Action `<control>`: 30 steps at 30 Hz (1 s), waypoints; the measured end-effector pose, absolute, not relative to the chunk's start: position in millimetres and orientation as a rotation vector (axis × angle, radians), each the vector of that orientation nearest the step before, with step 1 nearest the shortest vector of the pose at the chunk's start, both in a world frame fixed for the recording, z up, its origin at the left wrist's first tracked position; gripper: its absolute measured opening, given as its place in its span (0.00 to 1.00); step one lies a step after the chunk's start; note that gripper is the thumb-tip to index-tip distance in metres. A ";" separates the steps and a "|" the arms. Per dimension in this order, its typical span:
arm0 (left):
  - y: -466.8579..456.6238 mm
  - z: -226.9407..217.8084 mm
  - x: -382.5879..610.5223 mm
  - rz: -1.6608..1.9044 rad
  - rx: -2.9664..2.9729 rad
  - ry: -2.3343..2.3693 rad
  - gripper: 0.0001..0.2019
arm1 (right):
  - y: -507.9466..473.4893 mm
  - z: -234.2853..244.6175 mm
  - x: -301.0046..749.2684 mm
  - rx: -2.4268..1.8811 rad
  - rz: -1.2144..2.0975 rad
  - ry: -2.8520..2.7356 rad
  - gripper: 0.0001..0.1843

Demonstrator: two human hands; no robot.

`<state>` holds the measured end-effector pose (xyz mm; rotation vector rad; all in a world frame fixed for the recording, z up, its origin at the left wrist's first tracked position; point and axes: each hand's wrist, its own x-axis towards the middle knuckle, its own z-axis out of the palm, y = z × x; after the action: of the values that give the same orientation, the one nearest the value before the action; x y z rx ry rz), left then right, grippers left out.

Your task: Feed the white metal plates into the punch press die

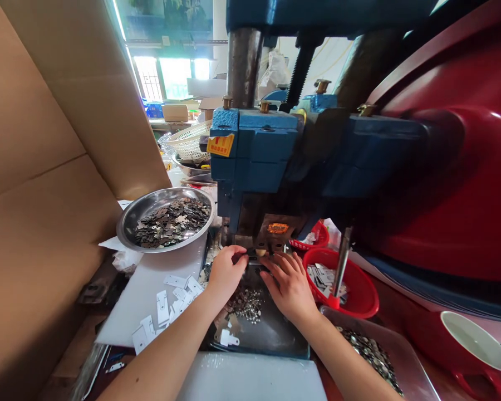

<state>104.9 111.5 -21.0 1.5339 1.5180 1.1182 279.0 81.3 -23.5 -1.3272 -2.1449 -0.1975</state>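
Both of my hands reach under the head of a blue press machine (pixel 254 150). My left hand (pixel 225 274) has its fingers curled and pinched round a small dark part at the die; I cannot make out what it is. My right hand (pixel 290 284) lies beside it with fingers stretched toward the same spot, tips touching the die area. Below the hands a dark tray (pixel 271 334) holds a heap of small silvery rivets (pixel 246 306) and a flat white metal piece (pixel 227 337).
A steel bowl (pixel 127 220) of dark metal scraps sits left. White flat brackets (pixel 167 306) lie on a white board. A red bowl (pixel 361 298) with metal pieces stands right, a red cup (pixel 476 340) farther right. Cardboard (pixel 45 167) walls the left; a red machine body (pixel 455 167) fills the right.
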 end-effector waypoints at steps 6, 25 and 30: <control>112.4 -19.3 104.8 1.118 1.372 1.459 0.09 | 81.9 -22.8 277.9 -1.319 -0.172 -2.146 0.15; 111.1 -10.3 90.9 1.117 0.984 1.192 0.15 | 85.3 -28.2 265.3 -1.314 -0.065 -1.888 0.12; 115.0 -13.5 87.1 1.170 0.950 1.193 0.16 | 79.8 -22.2 254.5 -1.355 -0.216 -2.038 0.14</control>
<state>87.1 115.0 -13.5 0.9504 1.1929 1.1697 254.5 79.8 -22.2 -1.3553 -2.0384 -0.2155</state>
